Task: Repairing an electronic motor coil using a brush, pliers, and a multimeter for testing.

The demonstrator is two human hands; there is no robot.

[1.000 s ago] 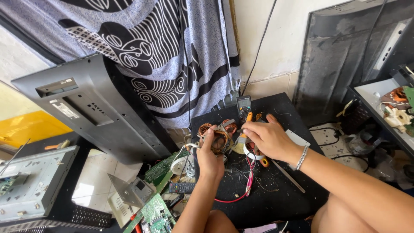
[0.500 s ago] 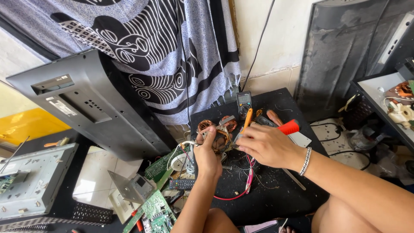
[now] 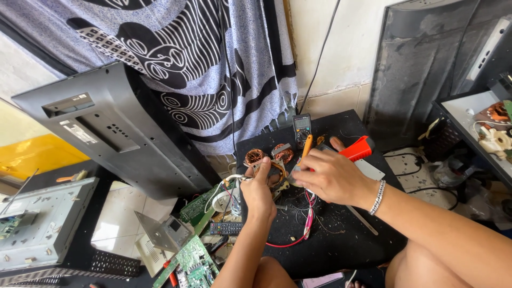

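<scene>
My left hand grips a small circuit board with copper coils, held just above a black mat. My right hand holds an orange-handled tool with its tip at the board; a red-handled tool sticks out past my fingers. A black multimeter stands at the back of the mat, behind the coils. Red wires trail from under my right hand across the mat.
A dark television back panel leans at the left against a patterned cloth. Green circuit boards, a remote control and a metal chassis lie at the lower left. Another screen panel leans at the right.
My right hand has lifted from the mat and brought the orange-handled tool to the coil board. The red-handled tool now shows behind my fingers. My left hand stays on the board.
</scene>
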